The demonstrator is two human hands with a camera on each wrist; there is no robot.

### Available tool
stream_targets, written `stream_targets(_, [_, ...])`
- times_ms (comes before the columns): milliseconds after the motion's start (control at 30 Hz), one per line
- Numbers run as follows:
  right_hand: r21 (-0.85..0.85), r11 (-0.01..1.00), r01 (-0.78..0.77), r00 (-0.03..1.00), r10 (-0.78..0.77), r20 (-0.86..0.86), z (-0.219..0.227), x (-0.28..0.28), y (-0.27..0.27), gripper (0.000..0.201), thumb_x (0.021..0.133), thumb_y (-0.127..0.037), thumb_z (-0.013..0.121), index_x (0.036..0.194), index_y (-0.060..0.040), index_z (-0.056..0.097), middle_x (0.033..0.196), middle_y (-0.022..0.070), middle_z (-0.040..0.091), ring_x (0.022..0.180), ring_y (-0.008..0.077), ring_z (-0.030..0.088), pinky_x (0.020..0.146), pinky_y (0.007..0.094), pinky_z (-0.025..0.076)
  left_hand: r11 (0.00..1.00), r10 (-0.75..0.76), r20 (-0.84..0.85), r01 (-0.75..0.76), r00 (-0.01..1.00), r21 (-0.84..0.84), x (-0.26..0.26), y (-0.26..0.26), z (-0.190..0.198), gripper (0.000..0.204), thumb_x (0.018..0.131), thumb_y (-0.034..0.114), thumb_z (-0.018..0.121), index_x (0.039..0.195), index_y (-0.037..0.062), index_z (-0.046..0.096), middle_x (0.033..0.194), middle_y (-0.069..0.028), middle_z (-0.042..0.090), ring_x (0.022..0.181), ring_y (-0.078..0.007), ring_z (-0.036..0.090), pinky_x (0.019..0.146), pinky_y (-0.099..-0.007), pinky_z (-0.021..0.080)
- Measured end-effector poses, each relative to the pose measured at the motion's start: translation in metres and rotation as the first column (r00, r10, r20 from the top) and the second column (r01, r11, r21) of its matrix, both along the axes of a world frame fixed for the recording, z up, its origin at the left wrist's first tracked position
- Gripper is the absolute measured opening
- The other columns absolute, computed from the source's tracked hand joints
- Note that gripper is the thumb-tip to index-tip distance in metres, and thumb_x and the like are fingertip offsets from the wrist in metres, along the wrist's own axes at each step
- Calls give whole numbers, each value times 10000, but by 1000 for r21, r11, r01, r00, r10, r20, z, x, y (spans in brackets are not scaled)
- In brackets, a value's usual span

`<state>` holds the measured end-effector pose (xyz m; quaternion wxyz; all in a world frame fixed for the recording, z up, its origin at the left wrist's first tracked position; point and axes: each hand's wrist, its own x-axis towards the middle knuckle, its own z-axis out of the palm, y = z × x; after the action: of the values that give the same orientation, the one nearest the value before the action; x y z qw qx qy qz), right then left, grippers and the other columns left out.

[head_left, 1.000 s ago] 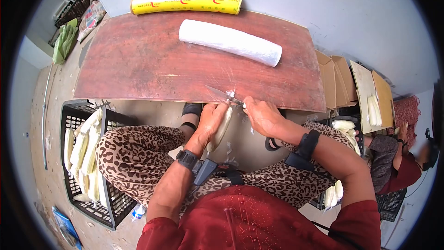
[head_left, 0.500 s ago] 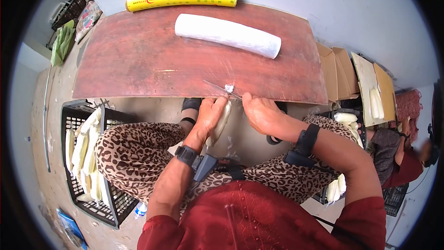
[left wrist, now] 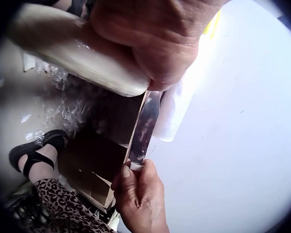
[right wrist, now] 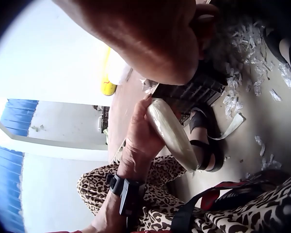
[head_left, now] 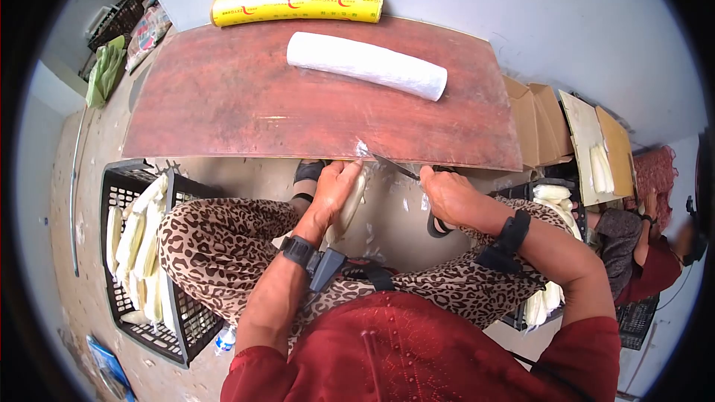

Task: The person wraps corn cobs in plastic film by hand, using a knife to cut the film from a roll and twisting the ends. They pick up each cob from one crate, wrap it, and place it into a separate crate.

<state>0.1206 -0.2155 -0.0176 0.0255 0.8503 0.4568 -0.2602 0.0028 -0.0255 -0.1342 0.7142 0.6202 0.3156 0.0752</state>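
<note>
My left hand (head_left: 337, 190) grips a pale ear of corn (right wrist: 170, 133) in shiny clear film, just below the table's front edge. One end of the ear is by the thumb; the other points down toward the floor. In my right hand (head_left: 449, 195) is a knife (left wrist: 146, 121), its handle mostly hidden in the fist. The blade slants up and left toward the table edge in the head view, its tip close to the left fingertips. A crumpled bit of clear film (head_left: 362, 149) lies at the table edge above the left hand.
On the reddish table (head_left: 216, 97) lie a white film roll (head_left: 365, 65) and a yellow-wrapped roll (head_left: 298, 6). A black crate (head_left: 182, 272) of corn stands at left; more corn (head_left: 551, 195) is at right. Film scraps (right wrist: 233, 99) litter the floor. Another person sits far right.
My right hand has drawn the knife right and slightly toward me, away from the film bit at the table edge. The left hand keeps its hold on the corn, shifting slightly left.
</note>
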Motion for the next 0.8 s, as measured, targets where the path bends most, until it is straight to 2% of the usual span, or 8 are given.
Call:
stream_targets(67, [-9,1000,8,999,-8,-36,1,3,-2,135,809,24,498,931,50,444,768,306,616,793,464,633,696,501,505,998,-54,-81,51,995,-40,-3,2,-2,388,886,306,570,976,-67,628,849,-100,647,786,-157,582,726,-308,472])
stream_targets(167, [144,988,-51,998,54,-17,4,8,-3,134,920,-86,491,933,29,425,721,285,600,726,482,605,638,531,469,993,-29,-59,22,998,-118,-5,-5,-2,367,881,291,566,962,-62,623,824,-90,635,740,-139,571,686,-303,472])
stream_targets(267, [304,948,-94,995,101,-8,4,3,9,143,917,-88,506,954,24,425,701,288,589,714,483,600,630,532,460,978,-35,-31,28,999,-206,-1,-3,-12,361,880,284,562,961,-62,625,829,-93,638,751,-135,576,689,-304,475])
stream_targets(467, [326,942,75,988,-27,-151,1,-1,34,189,909,-136,557,929,20,451,714,295,584,693,469,605,617,499,465,982,-75,66,86,995,-167,-6,-11,2,339,883,297,576,958,-29,628,825,-63,641,776,-135,584,701,-304,470])
stream_targets(567, [589,801,107,976,28,-216,-24,15,38,222,907,-187,595,927,0,479,654,196,591,567,334,614,515,420,469,986,-166,72,167,983,-5,-8,-14,12,311,881,300,586,937,-4,621,815,-61,641,771,-137,583,709,-306,468])
stream_targets(667, [179,849,496,732,-299,-612,-2,15,53,251,886,-242,619,873,-27,490,604,87,548,497,196,557,443,366,442,977,-188,79,179,979,114,-9,-15,21,310,875,301,595,921,-5,605,788,-90,631,743,-150,580,700,-318,471])
stream_targets(767, [28,842,538,632,-381,-674,18,12,63,203,924,-219,602,952,-42,508,598,-21,486,475,58,469,364,243,384,964,-207,91,188,974,189,-9,-17,33,311,873,294,602,941,-10,600,779,-98,627,738,-155,584,694,-321,475])
stream_targets(800, [18,848,530,612,-368,-700,18,13,64,202,924,-216,604,953,-41,507,596,-17,487,473,63,469,364,245,382,959,-213,96,190,972,210,-9,-18,35,312,872,290,604,951,-11,599,777,-101,627,738,-156,586,692,-322,477])
